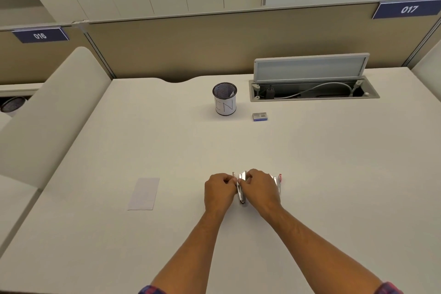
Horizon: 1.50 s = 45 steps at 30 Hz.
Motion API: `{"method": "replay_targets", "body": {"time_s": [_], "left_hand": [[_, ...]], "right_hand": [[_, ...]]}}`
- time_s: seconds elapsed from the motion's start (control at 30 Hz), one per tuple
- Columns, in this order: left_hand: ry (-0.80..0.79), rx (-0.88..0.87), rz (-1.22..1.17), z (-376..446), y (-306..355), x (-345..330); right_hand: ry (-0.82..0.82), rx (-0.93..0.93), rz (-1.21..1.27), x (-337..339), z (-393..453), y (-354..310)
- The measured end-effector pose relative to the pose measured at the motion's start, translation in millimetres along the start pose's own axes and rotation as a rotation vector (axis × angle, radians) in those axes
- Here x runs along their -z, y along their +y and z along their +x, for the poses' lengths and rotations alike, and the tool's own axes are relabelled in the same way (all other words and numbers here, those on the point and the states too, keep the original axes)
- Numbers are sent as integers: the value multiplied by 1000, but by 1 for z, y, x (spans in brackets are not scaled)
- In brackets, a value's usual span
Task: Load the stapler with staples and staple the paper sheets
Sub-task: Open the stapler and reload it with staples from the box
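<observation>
Your left hand (218,190) and right hand (260,188) both close their grip on the opened stapler (241,190) low on the surface (334,174), apparently steadying its metal channel for loading. The staple box (260,116) waits well apart beside the mesh cup (224,99); the paper sheets (144,194) lie left, clear of the work.

Open-plan office: numbered partition signs (408,9), white desk (119,138), cable tray (313,89), mesh pen cup (224,98).
</observation>
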State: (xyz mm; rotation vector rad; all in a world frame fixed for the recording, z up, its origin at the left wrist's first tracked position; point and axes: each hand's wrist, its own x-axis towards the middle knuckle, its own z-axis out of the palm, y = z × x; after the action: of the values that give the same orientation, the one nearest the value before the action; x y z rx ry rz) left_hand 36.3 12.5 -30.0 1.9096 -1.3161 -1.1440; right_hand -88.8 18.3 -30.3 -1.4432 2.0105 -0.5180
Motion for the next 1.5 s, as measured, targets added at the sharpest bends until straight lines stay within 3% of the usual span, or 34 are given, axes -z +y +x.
{"method": "replay_targets", "body": {"time_s": [0.13,0.4,0.57,0.8,0.97,1.17,1.4,1.5], "left_hand": [[-19,54,-181,2,-5,-2],[-34,124,-502,5,4,1],[-197,163,-821,5,13,9],[-267,125,-987,5,28,7],[-246,168,-1141,1,41,6],[-173,251,-1419,3,40,3],[-205,230,-1472,22,53,23],[-178,283,-1488,32,60,34]], "right_hand": [[-11,44,64,-5,-1,-1],[17,40,556,-1,-1,-5],[26,123,679,4,0,-12],[221,233,715,10,-1,-40],[263,225,814,11,5,-49],[406,74,1182,20,15,-58],[364,344,1219,25,6,-56],[264,452,1154,25,-2,-40]]}}
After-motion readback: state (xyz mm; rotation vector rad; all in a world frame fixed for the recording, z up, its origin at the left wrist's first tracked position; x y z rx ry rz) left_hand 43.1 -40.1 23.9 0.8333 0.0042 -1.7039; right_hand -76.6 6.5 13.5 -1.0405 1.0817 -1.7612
